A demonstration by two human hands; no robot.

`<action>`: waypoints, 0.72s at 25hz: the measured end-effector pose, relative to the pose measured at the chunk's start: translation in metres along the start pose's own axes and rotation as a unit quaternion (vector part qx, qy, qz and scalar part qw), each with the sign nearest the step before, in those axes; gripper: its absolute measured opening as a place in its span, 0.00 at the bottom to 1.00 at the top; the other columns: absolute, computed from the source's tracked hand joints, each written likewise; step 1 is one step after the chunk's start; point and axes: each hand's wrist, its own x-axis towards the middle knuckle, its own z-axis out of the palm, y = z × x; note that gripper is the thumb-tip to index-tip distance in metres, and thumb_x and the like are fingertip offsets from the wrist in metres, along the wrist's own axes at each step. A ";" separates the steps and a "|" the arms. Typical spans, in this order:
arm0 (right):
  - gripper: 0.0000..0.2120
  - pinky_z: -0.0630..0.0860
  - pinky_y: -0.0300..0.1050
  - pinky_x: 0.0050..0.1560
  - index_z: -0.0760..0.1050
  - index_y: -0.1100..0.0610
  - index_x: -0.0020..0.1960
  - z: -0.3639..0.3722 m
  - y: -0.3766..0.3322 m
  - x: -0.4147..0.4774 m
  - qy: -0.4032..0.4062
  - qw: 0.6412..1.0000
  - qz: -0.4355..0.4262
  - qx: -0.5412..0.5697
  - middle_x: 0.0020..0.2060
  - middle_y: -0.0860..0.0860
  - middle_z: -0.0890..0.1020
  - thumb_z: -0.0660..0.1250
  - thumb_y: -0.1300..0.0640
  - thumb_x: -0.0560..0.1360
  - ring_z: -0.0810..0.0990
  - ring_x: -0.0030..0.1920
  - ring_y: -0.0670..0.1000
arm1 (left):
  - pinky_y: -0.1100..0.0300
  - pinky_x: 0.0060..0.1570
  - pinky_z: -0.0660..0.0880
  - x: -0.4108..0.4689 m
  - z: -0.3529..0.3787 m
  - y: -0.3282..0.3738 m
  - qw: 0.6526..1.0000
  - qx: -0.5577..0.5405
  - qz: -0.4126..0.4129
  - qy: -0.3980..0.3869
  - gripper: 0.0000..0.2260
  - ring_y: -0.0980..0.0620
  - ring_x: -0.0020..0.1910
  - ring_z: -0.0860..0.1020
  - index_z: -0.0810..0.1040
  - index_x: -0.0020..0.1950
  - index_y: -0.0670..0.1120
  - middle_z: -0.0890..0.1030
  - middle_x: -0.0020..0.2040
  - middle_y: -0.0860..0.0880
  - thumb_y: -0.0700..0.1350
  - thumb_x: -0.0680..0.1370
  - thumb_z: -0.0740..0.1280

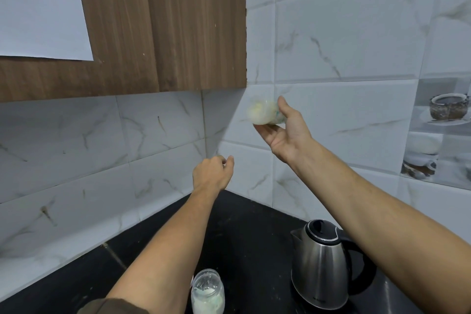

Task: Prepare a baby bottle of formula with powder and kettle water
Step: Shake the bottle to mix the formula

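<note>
Tiled kitchen corner, black desk (pixel 242 232), wood cabinet (pixel 153 33) top-left. Left hand (pixel 212 173) is raised, fingers (pixel 224 160) curled toward the thumb; can't tell if they pinch anything. Below it 1 open bottle (pixel 207 290) stands on the desk, white contents inside, probably waiting for water. Right hand (pixel 285 130) is up high, gripping 1 blurred translucent container (pixel 263 113) tipped sideways, likely shaking or emptying it. 1 kettle (pixel 321 265) on the desk, lid down, under the right arm within easy reach.
</note>
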 end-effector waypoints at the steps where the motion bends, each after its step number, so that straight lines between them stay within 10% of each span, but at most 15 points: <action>1: 0.21 0.87 0.50 0.43 0.77 0.58 0.63 -0.001 0.001 -0.004 -0.033 0.999 0.014 -0.041 0.53 0.61 0.86 0.74 0.46 0.79 0.88 0.49 0.59 | 0.55 0.40 0.72 0.001 0.000 0.000 1.000 0.001 -0.001 0.001 0.24 0.45 0.39 0.79 0.81 0.43 0.46 0.81 0.36 0.48 0.59 0.85 0.53; 4: 0.20 0.86 0.48 0.45 0.80 0.57 0.61 0.000 0.001 -0.015 -0.153 0.977 0.000 -0.149 0.50 0.58 0.86 0.70 0.43 0.80 0.86 0.49 0.57 | 0.54 0.42 0.74 0.000 0.000 0.000 1.000 0.004 0.004 0.005 0.25 0.45 0.40 0.79 0.82 0.46 0.46 0.82 0.37 0.48 0.59 0.85 0.53; 10: 0.18 0.88 0.51 0.45 0.75 0.58 0.60 0.007 -0.005 -0.005 0.004 0.998 -0.037 0.044 0.60 0.62 0.83 0.74 0.46 0.79 0.87 0.55 0.60 | 0.55 0.41 0.73 -0.004 0.001 -0.001 1.000 0.001 0.004 0.000 0.25 0.45 0.39 0.79 0.81 0.43 0.46 0.80 0.35 0.49 0.59 0.85 0.53; 15: 0.22 0.85 0.47 0.46 0.76 0.58 0.67 0.004 0.001 -0.021 -0.130 0.980 -0.039 -0.147 0.47 0.56 0.86 0.69 0.44 0.81 0.87 0.45 0.55 | 0.54 0.44 0.78 0.002 -0.005 0.000 1.000 -0.002 -0.004 0.002 0.25 0.45 0.41 0.81 0.83 0.47 0.48 0.82 0.38 0.49 0.60 0.85 0.53; 18: 0.21 0.87 0.48 0.45 0.76 0.58 0.64 0.008 -0.003 -0.012 -0.063 0.993 -0.070 -0.073 0.53 0.59 0.85 0.71 0.44 0.80 0.87 0.49 0.57 | 0.54 0.43 0.77 0.000 -0.006 0.001 1.000 -0.002 0.000 0.001 0.24 0.45 0.40 0.80 0.82 0.45 0.47 0.83 0.38 0.49 0.60 0.85 0.53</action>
